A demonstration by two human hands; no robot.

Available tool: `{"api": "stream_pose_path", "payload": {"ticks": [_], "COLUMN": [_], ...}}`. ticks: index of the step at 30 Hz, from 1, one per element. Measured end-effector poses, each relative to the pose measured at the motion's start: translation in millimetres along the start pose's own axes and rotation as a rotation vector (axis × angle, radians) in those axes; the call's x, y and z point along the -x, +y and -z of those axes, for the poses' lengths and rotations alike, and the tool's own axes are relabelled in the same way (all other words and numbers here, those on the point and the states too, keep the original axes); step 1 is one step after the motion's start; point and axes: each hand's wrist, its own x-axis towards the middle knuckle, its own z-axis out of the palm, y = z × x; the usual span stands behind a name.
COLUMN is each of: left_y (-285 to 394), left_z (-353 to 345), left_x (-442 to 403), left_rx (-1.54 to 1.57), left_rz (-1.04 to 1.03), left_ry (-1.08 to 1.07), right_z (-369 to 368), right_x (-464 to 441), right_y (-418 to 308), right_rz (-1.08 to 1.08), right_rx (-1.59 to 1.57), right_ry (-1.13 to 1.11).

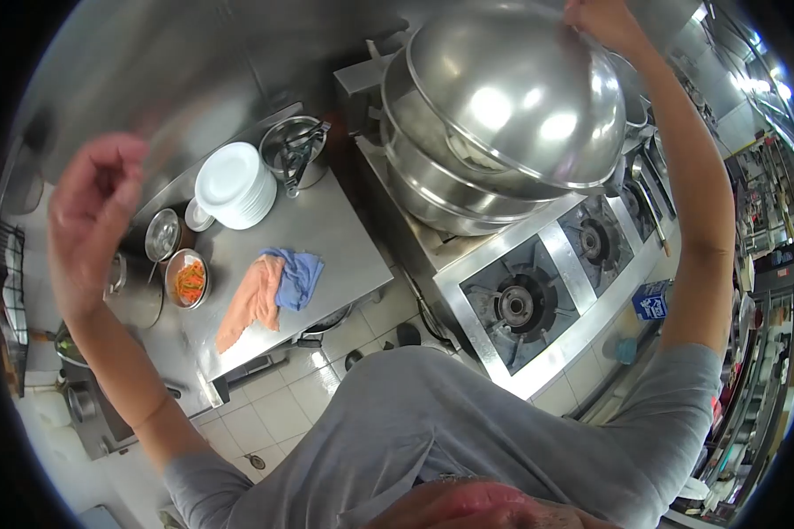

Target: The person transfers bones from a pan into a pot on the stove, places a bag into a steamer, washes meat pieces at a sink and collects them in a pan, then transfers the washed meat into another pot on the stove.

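Note:
A large domed steel lid (512,97) is tilted over a wide steel steamer pot (454,189). Something pale shows in the gap under the lid's near rim, too covered to name. At the top edge of the view, my right hand (602,21) has its fingers closed on the lid's upper part; the fingertips are partly cut off. My left hand (97,220) is raised over the left side of the counter. Its fingers are loosely curled, slightly blurred, with nothing visible in them. Below it are a bowl of shredded orange vegetable (190,280) and a small steel bowl (164,234).
On the steel counter (326,203) stand stacked white plates (236,187), a steel pot with tongs (293,150), and orange and blue cloths (269,291). Gas burners (515,304) lie right of the pot. A blue box (651,301) sits beyond the stove edge.

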Motion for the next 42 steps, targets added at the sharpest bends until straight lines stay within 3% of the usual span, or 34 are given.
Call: {"api": "stream_pose_path", "payload": {"ticks": [5, 8, 14, 26, 29, 31, 32, 35, 38, 40, 42], "left_y": [-14.2, -27.0, -36.2, -31.7, -33.0, -34.6, -37.6, -57.6, -93.7, -120.9, -130.6], "left_z": [6.5, 14.6, 27.9, 33.5, 27.8, 20.3, 15.9, 6.1, -19.1, -43.7, -68.8], "left_x": [71.7, 104.6, 148.5, 189.7, 191.7, 190.6, 188.9, 189.5, 196.7, 203.6, 207.4], "left_rx": [-0.001, 0.015, 0.036, 0.01, 0.042, 0.054, 0.065, 0.042, 0.265, 0.368, 0.453], "left_rz": [0.067, 0.141, 0.253, 0.228, 0.269, 0.295, 0.306, 0.255, 0.331, 0.351, 0.396], "left_ry": [-0.002, 0.015, 0.069, 0.086, 0.083, 0.053, 0.017, -0.125, -0.246, -0.333, -0.386], "right_z": [-32.2, -30.9, -41.1, -42.8, -37.2, -31.6, -27.1, 18.0, 38.8, 41.4, 40.6], "right_x": [9.6, 17.5, 15.0, 13.7, 11.2, 22.1, 36.7, 144.5, 267.2, 357.9, 452.8], "right_y": [-11.3, -22.8, -18.2, -20.5, -19.7, -27.6, -34.8, -95.8, -95.7, -43.3, 17.1], "right_rz": [0.101, 0.101, 0.232, 0.03, 0.125, 0.357, 0.455, 0.273, -0.065, -0.065, -0.379], "right_rx": [0.029, 0.036, 0.022, -0.137, 0.008, 0.362, 0.546, 0.013, -0.287, -0.289, -0.529], "right_ry": [-0.03, -0.163, -0.048, -0.206, -0.258, -0.035, 0.062, 0.1, -0.038, 0.025, 0.141]}}
